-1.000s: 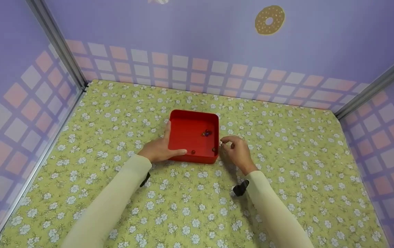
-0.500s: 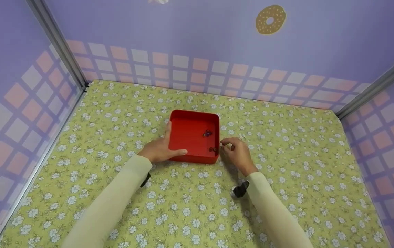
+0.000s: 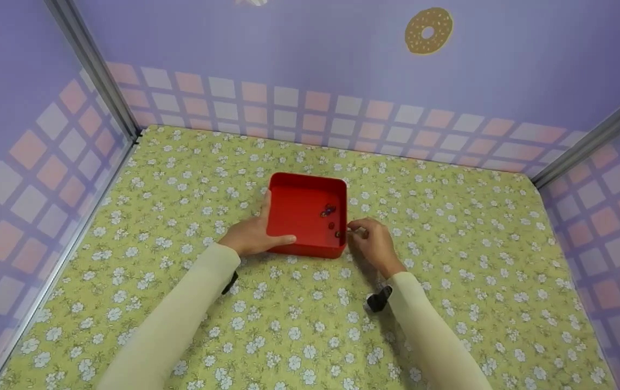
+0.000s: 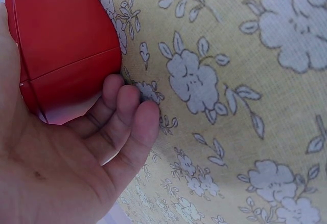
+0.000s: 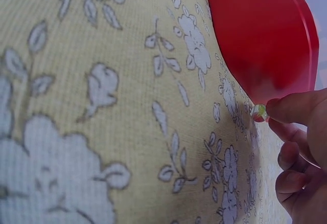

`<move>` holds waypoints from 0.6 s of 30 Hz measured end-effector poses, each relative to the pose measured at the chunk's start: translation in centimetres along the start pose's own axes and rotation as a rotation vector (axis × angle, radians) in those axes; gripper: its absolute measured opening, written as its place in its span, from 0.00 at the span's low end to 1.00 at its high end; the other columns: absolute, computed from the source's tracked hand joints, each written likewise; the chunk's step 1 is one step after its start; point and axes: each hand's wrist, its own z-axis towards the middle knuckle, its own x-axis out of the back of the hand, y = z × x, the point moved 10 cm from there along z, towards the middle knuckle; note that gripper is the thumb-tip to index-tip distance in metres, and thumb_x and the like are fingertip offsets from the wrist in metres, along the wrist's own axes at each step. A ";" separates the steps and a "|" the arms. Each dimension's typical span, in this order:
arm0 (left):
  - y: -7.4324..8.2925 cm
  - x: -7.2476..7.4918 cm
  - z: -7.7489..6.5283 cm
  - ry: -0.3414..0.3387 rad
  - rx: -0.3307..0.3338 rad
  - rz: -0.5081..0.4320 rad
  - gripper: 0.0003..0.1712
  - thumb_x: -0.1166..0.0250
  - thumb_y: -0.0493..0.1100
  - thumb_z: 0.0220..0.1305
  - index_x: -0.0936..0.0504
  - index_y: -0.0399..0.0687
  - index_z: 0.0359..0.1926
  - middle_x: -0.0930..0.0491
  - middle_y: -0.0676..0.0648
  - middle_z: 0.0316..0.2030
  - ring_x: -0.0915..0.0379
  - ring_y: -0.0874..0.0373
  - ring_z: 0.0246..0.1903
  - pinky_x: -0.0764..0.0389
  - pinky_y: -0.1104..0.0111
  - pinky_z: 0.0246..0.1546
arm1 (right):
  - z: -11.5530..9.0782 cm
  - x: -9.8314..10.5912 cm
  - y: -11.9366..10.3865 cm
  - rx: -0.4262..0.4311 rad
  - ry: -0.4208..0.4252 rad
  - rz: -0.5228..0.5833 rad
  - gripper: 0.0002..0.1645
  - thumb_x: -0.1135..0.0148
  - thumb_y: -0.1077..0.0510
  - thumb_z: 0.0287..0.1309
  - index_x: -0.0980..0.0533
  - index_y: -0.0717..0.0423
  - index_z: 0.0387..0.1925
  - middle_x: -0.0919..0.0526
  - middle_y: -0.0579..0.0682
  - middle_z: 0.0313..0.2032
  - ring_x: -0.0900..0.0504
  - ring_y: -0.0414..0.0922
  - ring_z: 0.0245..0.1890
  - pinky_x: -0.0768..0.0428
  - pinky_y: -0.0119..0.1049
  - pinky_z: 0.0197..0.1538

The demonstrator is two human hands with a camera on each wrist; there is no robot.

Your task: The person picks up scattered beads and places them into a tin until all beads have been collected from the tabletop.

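A square red plastic box [image 3: 307, 251] sits open-topped on the flowered cloth. My left hand [image 3: 247, 236] grips its near left corner, with the thumb over the near rim and another finger along the left side. In the left wrist view, the other fingers [image 4: 140, 124] bend beside the box's outer wall, close to the cloth. Inside, small glass marbles [image 3: 328, 210] cluster near the right wall, and two single ones lie closer to the front right corner. Just outside that wall, my right hand [image 3: 376, 242] pinches a clear marble [image 5: 259, 113] with green and red in it, between thumb and fingertip.
Yellow cloth [image 3: 266, 325] with white flowers covers the whole work surface. Purple walls [image 3: 310, 49] with pink and white squares stand at the back and on both sides, joined by grey metal posts [image 3: 96, 70] at the corners.
A loose marble has rolled from the box's near middle to the right side, then a little back from the corner. Both hands have stayed practically where they were.
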 end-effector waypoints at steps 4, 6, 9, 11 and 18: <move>0.1 0.0 -0.1 -0.003 0.004 -0.007 0.73 0.45 0.85 0.45 0.87 0.68 0.71 0.29 0.38 0.65 0.19 0.44 0.46 0.20 0.54 0.44 | 0.1 -0.1 0.3 -0.010 -0.002 -0.002 0.13 0.37 0.66 0.58 0.16 0.50 0.42 0.14 0.50 0.41 0.18 0.45 0.38 0.20 0.42 0.40; 0.1 0.0 -0.1 -0.004 0.003 -0.012 0.72 0.45 0.84 0.46 0.87 0.68 0.70 0.31 0.37 0.66 0.20 0.43 0.48 0.21 0.52 0.47 | 0.1 -0.2 0.4 -0.012 -0.002 -0.011 0.13 0.37 0.66 0.58 0.16 0.50 0.42 0.14 0.50 0.41 0.18 0.46 0.39 0.19 0.43 0.41; 0.0 0.0 -0.1 -0.002 0.003 -0.014 0.73 0.44 0.84 0.45 0.87 0.69 0.70 0.31 0.37 0.66 0.21 0.42 0.51 0.22 0.50 0.51 | 0.1 -0.3 0.5 -0.017 -0.005 -0.020 0.12 0.37 0.66 0.58 0.16 0.51 0.42 0.14 0.49 0.40 0.18 0.45 0.39 0.19 0.43 0.41; 0.0 0.0 0.0 0.002 0.005 -0.011 0.73 0.44 0.84 0.45 0.87 0.69 0.71 0.31 0.37 0.66 0.21 0.42 0.52 0.22 0.50 0.52 | 0.2 -0.4 0.5 -0.015 -0.007 -0.025 0.12 0.36 0.65 0.58 0.16 0.51 0.42 0.14 0.49 0.40 0.18 0.45 0.38 0.20 0.43 0.41; -0.2 -0.1 0.3 0.014 0.006 -0.018 0.72 0.42 0.82 0.47 0.87 0.70 0.70 0.28 0.37 0.64 0.21 0.43 0.50 0.22 0.50 0.51 | 0.3 -0.7 0.7 -0.013 -0.015 -0.034 0.11 0.35 0.65 0.57 0.16 0.51 0.41 0.14 0.49 0.39 0.19 0.45 0.36 0.21 0.41 0.39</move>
